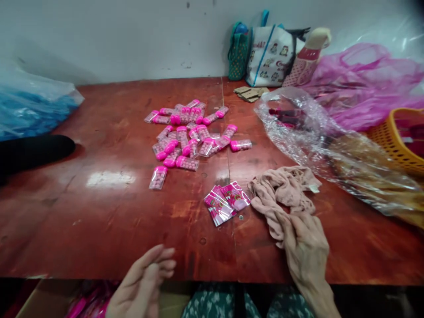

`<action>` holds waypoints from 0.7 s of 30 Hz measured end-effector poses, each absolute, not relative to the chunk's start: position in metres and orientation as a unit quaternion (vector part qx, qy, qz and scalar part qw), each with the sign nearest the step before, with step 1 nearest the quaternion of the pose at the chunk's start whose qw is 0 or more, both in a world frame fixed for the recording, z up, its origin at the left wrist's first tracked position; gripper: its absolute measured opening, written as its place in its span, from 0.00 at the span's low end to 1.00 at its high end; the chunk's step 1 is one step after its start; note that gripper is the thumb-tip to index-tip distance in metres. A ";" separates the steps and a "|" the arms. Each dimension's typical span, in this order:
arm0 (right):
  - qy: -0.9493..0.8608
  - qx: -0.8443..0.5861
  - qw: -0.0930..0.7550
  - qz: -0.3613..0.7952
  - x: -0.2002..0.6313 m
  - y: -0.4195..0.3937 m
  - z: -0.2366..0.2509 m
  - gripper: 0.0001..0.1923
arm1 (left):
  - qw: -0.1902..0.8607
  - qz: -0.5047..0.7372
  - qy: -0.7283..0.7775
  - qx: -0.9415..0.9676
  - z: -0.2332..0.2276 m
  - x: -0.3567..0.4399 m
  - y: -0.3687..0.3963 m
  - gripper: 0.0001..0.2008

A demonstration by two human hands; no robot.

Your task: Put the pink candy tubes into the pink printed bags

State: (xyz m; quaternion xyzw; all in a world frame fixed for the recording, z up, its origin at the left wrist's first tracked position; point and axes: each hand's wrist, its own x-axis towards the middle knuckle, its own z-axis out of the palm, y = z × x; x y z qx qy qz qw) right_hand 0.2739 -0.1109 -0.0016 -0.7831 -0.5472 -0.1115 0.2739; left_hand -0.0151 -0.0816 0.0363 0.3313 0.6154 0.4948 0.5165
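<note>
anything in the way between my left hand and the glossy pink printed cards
Nothing visible: only red wooden tabletop lies between the left hand and those glossy pink cards. The crumpled beige cloth the right hand holds lies to their right.

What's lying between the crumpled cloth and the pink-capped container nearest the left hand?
The head view shows pink printed cards between cloth and container, bare tabletop on the container's side.

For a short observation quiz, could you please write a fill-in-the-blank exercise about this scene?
1. The right hand touches a crumpled, beige ____.
2. The small clear containers have caps coloured ____.
3. The translucent bag at the far left holds contents coloured ____.
4. Behind the patterned white bag rises a plain ____.

Missing words: cloth; pink; blue; wall.
</note>
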 end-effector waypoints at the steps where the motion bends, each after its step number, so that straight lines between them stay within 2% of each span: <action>1: -0.549 -0.785 0.267 -0.109 0.275 -0.108 -0.001 0.22 | 0.477 0.486 0.602 0.417 0.042 0.008 -0.077 0.09; 2: -0.552 -0.786 0.260 -0.103 0.276 -0.104 0.002 0.22 | 0.423 0.468 0.586 0.508 0.046 0.028 -0.072 0.08; 5: -0.554 -0.788 0.250 -0.095 0.278 -0.096 0.015 0.24 | 0.242 0.397 0.499 0.732 0.048 0.073 -0.054 0.13; 8: -0.524 -0.799 0.271 -0.118 0.267 -0.088 0.030 0.22 | 0.138 0.318 0.468 0.813 0.034 0.094 -0.036 0.17; 10: -0.554 -0.775 0.286 -0.100 0.253 -0.079 0.034 0.19 | 0.119 0.283 0.457 0.835 0.021 0.099 -0.028 0.18; 13: -0.633 -0.725 0.273 -0.010 0.234 -0.065 0.029 0.10 | 0.104 0.259 0.437 0.855 0.005 0.097 -0.022 0.19; 18: -0.637 -0.703 0.316 -0.015 0.228 -0.055 0.011 0.11 | 0.110 0.238 0.384 0.885 -0.001 0.081 -0.014 0.21; 21: -0.638 -0.690 0.342 -0.035 0.229 -0.056 0.010 0.09 | 0.118 0.233 0.358 0.897 -0.001 0.068 -0.007 0.22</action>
